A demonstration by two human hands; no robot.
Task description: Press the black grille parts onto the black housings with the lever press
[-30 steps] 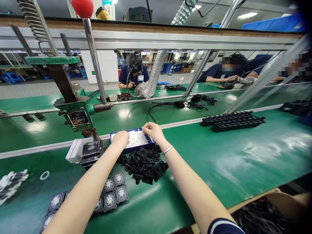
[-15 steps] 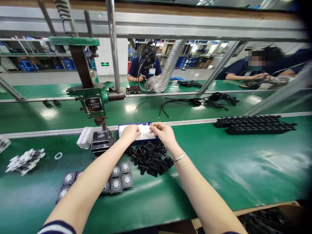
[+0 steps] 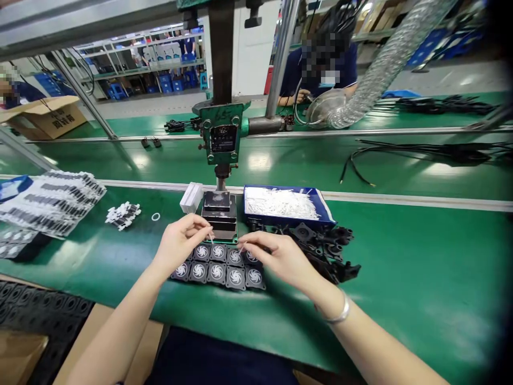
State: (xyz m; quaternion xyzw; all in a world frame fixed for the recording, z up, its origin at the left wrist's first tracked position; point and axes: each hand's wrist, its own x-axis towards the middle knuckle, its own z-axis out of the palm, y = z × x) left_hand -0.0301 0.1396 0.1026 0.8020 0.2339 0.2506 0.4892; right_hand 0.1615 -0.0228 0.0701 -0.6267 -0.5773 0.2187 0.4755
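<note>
Looks mid-job, approx. L hand has thumb & fingers pinched tight on a thin white stick, held just above the top row of black squares; R hand likewise pinched on what looks like a 2nd stick, over the same row, nearer its R end. Squares lie flat on the green bench right in front of the worker, 2 rows, approx 5 per row, top-row ends partly hidden by the hands. Done so far, as far as visible: rows laid out, each visible square w/ a white swirl on its face, 1 stick apiece in the fingers. Not done: neither stick let go of yet; can't tell if any square has one fitted, too small to see. Plenty left, I'd judge: blue box behind holds lots of loose white sticks, & a jumbled heap of black parts sits beside the squares, unsorted. Press stands b/w the white block & the box, no hand on it. Off L: a small pile of black-&-white pcs plus a bigger stack, prob. finished or waiting, can't tell which.
</note>
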